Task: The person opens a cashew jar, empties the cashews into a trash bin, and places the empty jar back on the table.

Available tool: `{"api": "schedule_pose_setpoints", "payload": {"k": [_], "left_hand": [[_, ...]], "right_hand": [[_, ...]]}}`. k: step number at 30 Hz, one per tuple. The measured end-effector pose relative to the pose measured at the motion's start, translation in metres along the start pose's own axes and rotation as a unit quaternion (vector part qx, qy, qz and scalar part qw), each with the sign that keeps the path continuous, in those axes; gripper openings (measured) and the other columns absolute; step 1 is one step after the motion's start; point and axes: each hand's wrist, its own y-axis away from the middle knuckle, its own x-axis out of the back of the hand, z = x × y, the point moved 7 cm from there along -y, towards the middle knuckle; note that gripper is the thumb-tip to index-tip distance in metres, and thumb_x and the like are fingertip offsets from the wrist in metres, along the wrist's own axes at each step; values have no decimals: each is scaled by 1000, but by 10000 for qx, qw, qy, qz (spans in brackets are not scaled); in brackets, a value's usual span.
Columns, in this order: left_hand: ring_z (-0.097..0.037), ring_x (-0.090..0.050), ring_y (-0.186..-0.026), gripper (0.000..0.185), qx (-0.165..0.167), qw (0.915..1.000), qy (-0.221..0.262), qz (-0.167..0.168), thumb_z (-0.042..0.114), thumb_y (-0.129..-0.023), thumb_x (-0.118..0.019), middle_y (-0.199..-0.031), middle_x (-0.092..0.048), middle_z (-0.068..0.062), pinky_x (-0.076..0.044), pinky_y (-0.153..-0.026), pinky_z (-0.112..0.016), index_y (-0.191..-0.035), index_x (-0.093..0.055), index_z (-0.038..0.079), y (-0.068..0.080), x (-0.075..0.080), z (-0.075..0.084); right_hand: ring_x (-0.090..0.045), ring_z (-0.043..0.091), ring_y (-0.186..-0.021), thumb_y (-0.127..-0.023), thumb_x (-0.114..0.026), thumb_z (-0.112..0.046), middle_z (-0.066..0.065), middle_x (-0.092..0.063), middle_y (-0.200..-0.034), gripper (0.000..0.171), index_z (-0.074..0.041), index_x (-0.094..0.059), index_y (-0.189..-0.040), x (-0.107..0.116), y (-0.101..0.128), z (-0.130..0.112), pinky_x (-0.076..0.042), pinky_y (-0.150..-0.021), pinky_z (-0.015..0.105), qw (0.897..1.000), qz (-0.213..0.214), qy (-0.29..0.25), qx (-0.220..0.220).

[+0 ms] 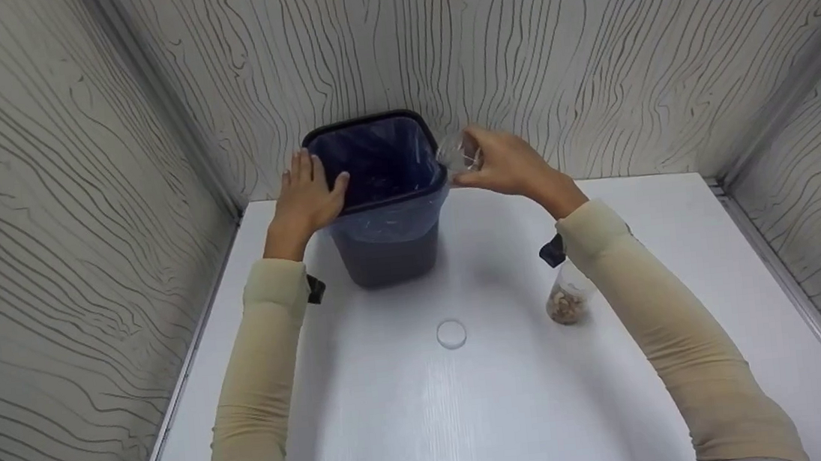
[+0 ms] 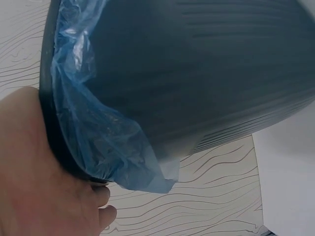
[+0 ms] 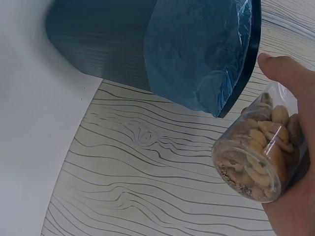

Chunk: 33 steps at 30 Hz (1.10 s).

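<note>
Right beside the rim: a jar of nuts held at the bin's edge

Plainly, the right hand (image 1: 517, 164) grips a clear jar (image 3: 261, 152) filled with nuts, its fingers (image 3: 285, 73) curled round the body; the jar's long axis lies tilted toward level, with its open mouth turned to the bin (image 1: 384, 195). That mouth sits just beside the bin's right rim, level with the top and not yet over the opening. The left hand (image 1: 309, 195) rests on the bin's left rim, thumb hooked over the edge and fingers against the outer wall, steadying it. A blue liner (image 2: 98, 132) is folded over the rim. The bin stands at the far end of the white worktop (image 1: 413, 418), between the two hands, so the right hand is the one nearer the jar's path.

Counted: one bin, one liner, two jars of nuts, the second jar (image 1: 566, 298) standing under the right forearm, and one clear lid (image 1: 451, 333) lying flat mid-worktop
</note>
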Motion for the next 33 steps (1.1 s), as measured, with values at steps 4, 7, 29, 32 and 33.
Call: {"api": "schedule_pose_setpoints", "payload": {"k": [4, 7, 29, 32, 33], "left_hand": [[-39, 10, -167, 81, -10, 10000, 44, 5, 52, -115, -24, -178, 7, -25, -1, -137, -55, -169, -4, -6, 0, 0, 1], [-40, 9, -167, 81, -29, 10000, 75, 6, 51, -115, -24, -178, 8, -25, -1, -137, -54, -169, -3, -6, 0, 1, 1], [-39, 10, -167, 81, -18, 10000, 52, -4, 52, -115, -22, -178, 9, -25, 0, -137, -53, -169, -3, -5, 0, -1, 1], [-39, 10, -167, 81, -17, 10000, 29, -4, 53, -115, -22, -178, 9, -25, 0, -137, -53, -169, -3, -5, 0, -1, 1], [-39, 10, -167, 81, -18, 10000, 32, -14, 53, -115, -22, -178, 10, -24, 0, -137, -53, -169, -3, -5, 0, -1, 1]], "right_hand": [[-69, 29, -99, -90, -82, -35, 12, -70, -116, 52, -10, -59, -129, 2, -2, -1, -59, -83, 48, 10000, 8, 19, 18], [-70, 30, -101, -91, -82, -34, 12, -71, -117, 50, -11, -59, -129, 4, -4, -2, -60, -85, 48, 9999, 29, 81, 59], [-70, 31, -105, -88, -81, -29, 14, -73, -119, 55, -7, -62, -134, 6, -15, -16, -59, -90, 50, 9965, 155, 804, 194], [-71, 30, -104, -89, -80, -29, 12, -73, -117, 53, -7, -62, -134, 7, -16, -18, -59, -89, 50, 9960, 152, 861, 168], [-71, 30, -103, -89, -80, -29, 12, -73, -117, 53, -7, -62, -134, 7, -16, -19, -59, -89, 50, 9958, 154, 885, 167]]}}
